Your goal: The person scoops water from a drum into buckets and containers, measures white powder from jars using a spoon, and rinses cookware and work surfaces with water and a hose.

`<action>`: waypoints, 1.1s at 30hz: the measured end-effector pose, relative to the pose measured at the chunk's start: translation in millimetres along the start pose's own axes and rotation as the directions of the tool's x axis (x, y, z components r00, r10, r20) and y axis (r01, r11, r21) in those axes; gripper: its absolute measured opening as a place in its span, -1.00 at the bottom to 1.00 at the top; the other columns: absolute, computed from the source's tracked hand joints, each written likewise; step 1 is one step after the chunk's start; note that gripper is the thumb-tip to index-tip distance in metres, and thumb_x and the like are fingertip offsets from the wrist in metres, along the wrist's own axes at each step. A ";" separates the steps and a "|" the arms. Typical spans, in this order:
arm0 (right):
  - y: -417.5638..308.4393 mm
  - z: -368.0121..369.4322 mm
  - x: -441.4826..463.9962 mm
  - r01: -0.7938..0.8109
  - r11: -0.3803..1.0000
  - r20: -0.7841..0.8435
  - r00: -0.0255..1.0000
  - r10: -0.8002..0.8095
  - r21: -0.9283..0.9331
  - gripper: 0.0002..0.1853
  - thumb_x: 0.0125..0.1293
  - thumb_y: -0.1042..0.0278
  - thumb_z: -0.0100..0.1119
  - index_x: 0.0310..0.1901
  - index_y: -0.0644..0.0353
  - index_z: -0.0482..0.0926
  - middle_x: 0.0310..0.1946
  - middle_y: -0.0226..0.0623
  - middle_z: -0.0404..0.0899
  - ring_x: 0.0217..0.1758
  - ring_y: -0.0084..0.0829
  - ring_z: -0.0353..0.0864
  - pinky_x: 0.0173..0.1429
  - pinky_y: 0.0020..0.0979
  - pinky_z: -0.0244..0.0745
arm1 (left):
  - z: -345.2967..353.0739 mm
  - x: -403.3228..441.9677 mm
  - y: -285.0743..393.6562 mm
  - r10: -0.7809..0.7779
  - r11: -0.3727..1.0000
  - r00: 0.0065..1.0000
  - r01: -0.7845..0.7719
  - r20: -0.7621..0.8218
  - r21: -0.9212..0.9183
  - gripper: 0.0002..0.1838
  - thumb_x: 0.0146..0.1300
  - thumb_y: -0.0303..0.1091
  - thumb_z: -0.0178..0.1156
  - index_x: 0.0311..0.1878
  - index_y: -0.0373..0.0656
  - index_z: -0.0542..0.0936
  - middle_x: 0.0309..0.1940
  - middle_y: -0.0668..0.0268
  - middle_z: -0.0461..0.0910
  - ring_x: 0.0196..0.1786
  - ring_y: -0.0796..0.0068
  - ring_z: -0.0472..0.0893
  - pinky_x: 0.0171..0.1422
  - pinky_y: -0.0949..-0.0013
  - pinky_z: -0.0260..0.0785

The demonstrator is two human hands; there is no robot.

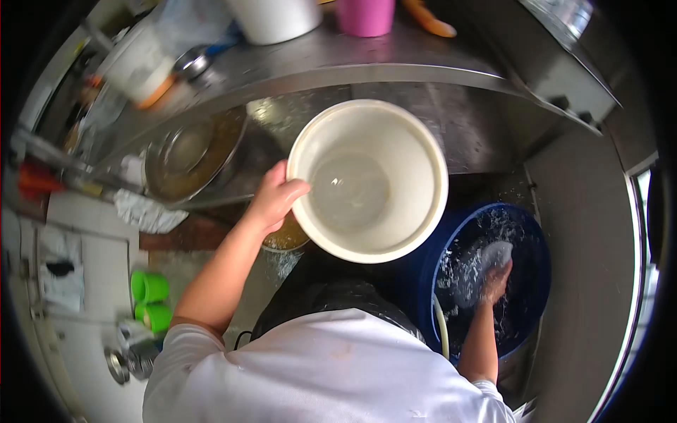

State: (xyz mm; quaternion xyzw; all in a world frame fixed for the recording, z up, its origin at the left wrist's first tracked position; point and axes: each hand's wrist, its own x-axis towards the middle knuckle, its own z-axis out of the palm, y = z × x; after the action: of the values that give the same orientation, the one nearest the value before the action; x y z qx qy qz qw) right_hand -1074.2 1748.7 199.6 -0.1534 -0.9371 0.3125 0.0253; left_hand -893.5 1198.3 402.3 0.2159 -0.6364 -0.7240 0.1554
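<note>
My left hand [276, 197] grips the rim of a white bucket [419, 183], thumb over the edge. The bucket is tilted so that its inside faces me, with what looks like a little clear liquid or wet sheen at its bottom. To the right, my right hand [497, 282] is inside a blue barrel [543, 282] of water, fingers closed on a pale, translucent, rounded thing [469, 271]. Its kind is blurred by splashing water. A pale hose [442, 328] hangs over the barrel's near left rim.
A steel shelf [395, 72] crosses the far side, bearing a white bucket [275, 17], a pink container [364, 15] and a metal ladle or cup [192, 63]. Left, a large metal pan [159, 180] stands below it. Green containers [149, 287] are at lower left. A wall [589, 211] borders the barrel.
</note>
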 end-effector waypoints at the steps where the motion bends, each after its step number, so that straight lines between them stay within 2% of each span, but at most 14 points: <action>1: 9.6 12.5 6.6 0.063 0.998 -0.055 0.997 -0.062 0.010 -0.40 0.57 0.12 0.11 0.56 0.04 0.31 0.22 0.17 0.66 0.29 0.13 0.65 0.34 -0.08 0.50 | -19.9 -25.7 8.3 -0.080 0.997 0.993 0.080 -0.088 -0.002 -0.50 0.22 -0.56 0.20 0.27 -0.34 0.54 0.02 0.23 0.69 0.06 0.48 0.65 0.22 0.32 0.51; 4: 16.6 10.8 8.2 0.178 0.983 -0.108 0.979 -0.173 0.044 -0.40 0.57 0.06 0.20 0.54 -0.04 0.33 0.28 0.14 0.63 0.29 0.15 0.65 0.32 -0.06 0.52 | -78.0 -89.2 11.4 -0.143 0.990 0.957 0.133 -0.252 -0.054 -0.46 0.20 -0.55 0.21 0.30 -0.38 0.52 0.05 0.19 0.69 0.04 0.43 0.67 0.18 0.31 0.53; 6: -11.7 -1.7 -8.8 0.145 0.976 -0.123 0.984 -0.125 0.161 -0.42 0.55 0.11 0.22 0.51 0.03 0.37 0.33 0.08 0.59 0.32 0.11 0.63 0.38 -0.08 0.49 | -112.7 -126.1 6.2 -0.164 0.986 0.924 0.144 -0.346 -0.083 -0.45 0.19 -0.55 0.21 0.30 -0.39 0.52 0.05 0.18 0.69 0.06 0.40 0.68 0.20 0.29 0.53; 8: -28.1 -26.3 -13.0 0.365 0.930 -0.194 0.916 -0.350 0.045 -0.43 0.55 0.08 0.24 0.50 0.01 0.39 0.33 0.05 0.59 0.33 0.08 0.63 0.38 -0.10 0.50 | -143.8 -161.8 -4.6 -0.191 0.981 0.887 0.156 -0.421 -0.117 -0.45 0.18 -0.54 0.22 0.30 -0.40 0.52 0.06 0.17 0.69 0.08 0.38 0.68 0.22 0.27 0.52; 11: -109.4 -91.2 -56.6 0.432 0.901 -0.177 0.886 -0.429 -0.025 -0.46 0.59 0.15 0.22 0.49 0.13 0.40 0.39 -0.04 0.55 0.40 -0.11 0.59 0.44 -0.19 0.49 | -185.7 -204.5 -23.9 -0.221 0.975 0.828 0.172 -0.516 -0.143 -0.49 0.19 -0.49 0.23 0.24 -0.40 0.53 0.00 0.15 0.70 -0.05 0.37 0.73 -0.04 0.29 0.63; 13: -140.1 -120.9 -76.1 0.532 0.847 -0.212 0.829 -0.518 0.014 -0.46 0.61 0.15 0.20 0.49 0.19 0.39 0.40 -0.09 0.52 0.41 -0.16 0.55 0.48 -0.20 0.47 | -212.3 -225.1 -36.7 -0.278 0.960 0.783 0.243 -0.556 -0.137 -0.49 0.17 -0.45 0.25 0.23 -0.32 0.53 -0.13 0.19 0.72 -0.31 0.35 0.76 -0.47 0.32 0.60; 14: -161.3 -130.7 -95.2 0.592 0.803 -0.247 0.790 -0.561 0.071 -0.48 0.63 0.20 0.19 0.49 0.22 0.39 0.40 -0.07 0.51 0.40 -0.15 0.55 0.48 -0.16 0.48 | -226.6 -232.5 -48.4 -0.280 0.960 0.784 0.238 -0.555 -0.147 -0.49 0.17 -0.45 0.25 0.23 -0.32 0.53 -0.13 0.19 0.72 -0.31 0.35 0.76 -0.47 0.32 0.60; 16: -190.5 -142.0 -123.5 0.729 0.675 -0.288 0.675 -0.680 0.113 -0.46 0.64 0.20 0.18 0.50 0.26 0.36 0.40 -0.07 0.48 0.41 -0.17 0.52 0.49 -0.15 0.46 | -258.0 -245.3 -74.2 -0.248 0.964 0.733 0.251 -0.634 -0.087 -0.59 0.22 -0.41 0.23 0.12 -0.34 0.55 -0.19 0.16 0.73 -0.41 0.45 0.73 -0.69 0.43 0.43; 18: -227.9 -144.6 -172.0 0.725 0.659 -0.271 0.687 -0.674 0.202 -0.45 0.64 0.23 0.18 0.52 0.27 0.35 0.39 -0.09 0.49 0.40 -0.22 0.53 0.45 -0.20 0.50 | -286.0 -257.4 -90.2 -0.254 0.961 0.731 0.266 -0.633 -0.079 -0.60 0.22 -0.40 0.22 0.13 -0.31 0.55 -0.20 0.16 0.73 -0.40 0.45 0.73 -0.65 0.42 0.45; 22: -283.5 -121.7 -246.7 0.800 0.512 -0.213 0.584 -0.783 0.311 -0.45 0.63 0.31 0.17 0.53 0.30 0.35 0.40 -0.11 0.50 0.39 -0.26 0.54 0.41 -0.26 0.49 | -326.1 -268.7 -123.5 -0.272 0.954 0.692 0.283 -0.669 -0.095 -0.61 0.24 -0.39 0.22 0.14 -0.24 0.55 -0.21 0.18 0.73 -0.40 0.43 0.72 -0.59 0.39 0.49; 26: -349.0 -71.8 -340.0 0.915 0.266 0.092 0.250 -0.964 0.305 -0.52 0.53 0.45 0.18 0.41 0.43 0.50 0.28 0.01 0.64 0.24 -0.23 0.67 0.38 -0.22 0.51 | -358.6 -273.6 -147.7 -0.253 0.966 0.702 0.216 -0.666 -0.140 -0.57 0.24 -0.43 0.20 0.19 -0.24 0.51 -0.15 0.19 0.72 -0.38 0.42 0.73 -0.57 0.38 0.51; 28: -391.4 -32.5 -394.2 0.889 -0.009 0.144 -0.084 -0.986 0.458 -0.54 0.39 0.42 0.39 0.27 0.38 0.61 -0.06 0.07 0.75 -0.05 -0.04 0.78 0.12 -0.24 0.64 | -375.1 -273.5 -155.4 -0.269 0.962 0.708 0.225 -0.653 -0.152 -0.55 0.22 -0.44 0.21 0.21 -0.25 0.50 -0.13 0.19 0.71 -0.37 0.40 0.73 -0.56 0.35 0.54; 30: -421.5 -5.7 -453.5 0.840 0.050 0.319 -0.149 -0.936 0.540 -0.52 0.34 0.50 0.42 0.29 0.31 0.61 -0.24 0.02 0.71 -0.27 -0.05 0.73 -0.11 -0.24 0.64 | -383.8 -273.6 -153.3 -0.296 0.955 0.684 0.225 -0.667 -0.193 -0.54 0.20 -0.44 0.21 0.21 -0.26 0.49 -0.16 0.19 0.70 -0.38 0.39 0.72 -0.57 0.34 0.52; 33: -429.0 39.9 -505.9 0.750 0.025 0.284 -0.220 -0.933 0.661 -0.50 0.35 0.51 0.40 0.32 0.29 0.59 -0.33 -0.01 0.67 -0.37 -0.07 0.67 -0.20 -0.22 0.60 | -393.8 -283.9 -125.4 -0.342 0.940 0.664 0.234 -0.665 -0.249 -0.54 0.18 -0.44 0.22 0.18 -0.27 0.50 -0.17 0.16 0.70 -0.41 0.38 0.70 -0.60 0.35 0.48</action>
State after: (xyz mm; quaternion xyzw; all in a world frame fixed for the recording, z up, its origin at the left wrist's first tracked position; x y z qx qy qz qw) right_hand -715.0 1247.1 446.6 0.6691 -0.6499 0.3468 -0.0986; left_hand -442.6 1021.5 272.9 0.5597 -0.4343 -0.6466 0.2828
